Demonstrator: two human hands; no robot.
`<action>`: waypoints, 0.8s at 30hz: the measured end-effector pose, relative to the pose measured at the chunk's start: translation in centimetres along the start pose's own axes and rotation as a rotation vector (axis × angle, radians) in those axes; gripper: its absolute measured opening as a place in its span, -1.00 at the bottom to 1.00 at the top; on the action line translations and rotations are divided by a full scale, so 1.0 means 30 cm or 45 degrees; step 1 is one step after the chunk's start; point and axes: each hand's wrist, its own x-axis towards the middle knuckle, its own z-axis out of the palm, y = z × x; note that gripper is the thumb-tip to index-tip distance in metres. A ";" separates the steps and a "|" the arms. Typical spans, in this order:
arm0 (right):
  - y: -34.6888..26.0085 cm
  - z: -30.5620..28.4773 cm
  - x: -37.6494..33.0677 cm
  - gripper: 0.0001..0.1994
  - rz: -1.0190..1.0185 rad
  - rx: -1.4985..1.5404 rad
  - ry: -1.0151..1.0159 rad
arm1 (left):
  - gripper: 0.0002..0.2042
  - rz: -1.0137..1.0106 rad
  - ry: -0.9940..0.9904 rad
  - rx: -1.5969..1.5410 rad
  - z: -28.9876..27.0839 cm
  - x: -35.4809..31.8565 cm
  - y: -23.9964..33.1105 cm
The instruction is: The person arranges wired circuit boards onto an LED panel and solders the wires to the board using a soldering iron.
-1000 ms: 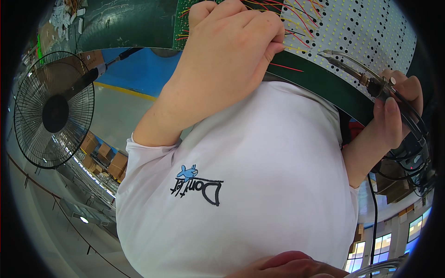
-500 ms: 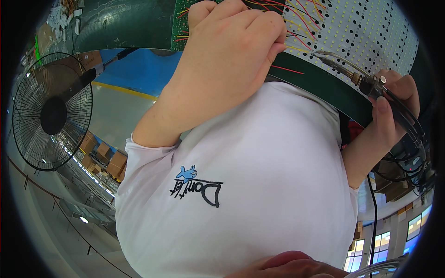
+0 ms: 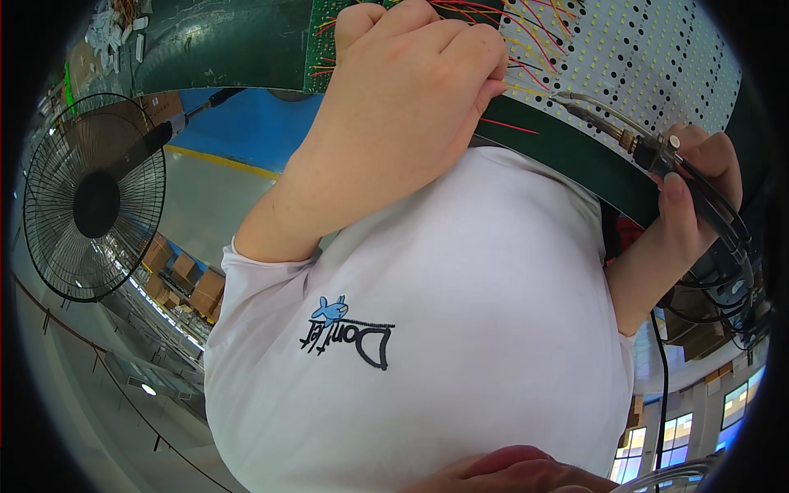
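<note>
My right hand (image 3: pixel 703 185) grips a soldering iron (image 3: pixel 612 130) that has a thin metal tube running along it and black cables trailing behind. Its tip points left and lies over the edge of a white board (image 3: pixel 641 57) dotted with rows of small pale parts. Fingers curled, my left hand (image 3: pixel 423 86) is closed just left of the tip. A thin yellow wire (image 3: pixel 526 88) runs from its fingertips to the iron's tip. Red, black and yellow wires (image 3: pixel 530 29) fan out beyond the knuckles. Part of a green circuit board (image 3: pixel 319 57) shows beside the left hand, which covers the rest.
A dark green work surface (image 3: pixel 222 49) carries the boards, and a loose red wire (image 3: pixel 509 126) lies near its front edge. Small white pieces (image 3: pixel 107 37) are heaped at the far left. A black fan (image 3: pixel 94 201) stands at left. Black cables (image 3: pixel 723 304) hang at right.
Hardly anything differs. The iron's tip has shifted very slightly left and up; my left hand keeps its place.
</note>
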 end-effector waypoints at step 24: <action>0.026 -0.040 -0.015 -0.77 0.028 0.215 -0.026 | -0.77 0.124 0.253 0.192 0.084 -0.089 -0.009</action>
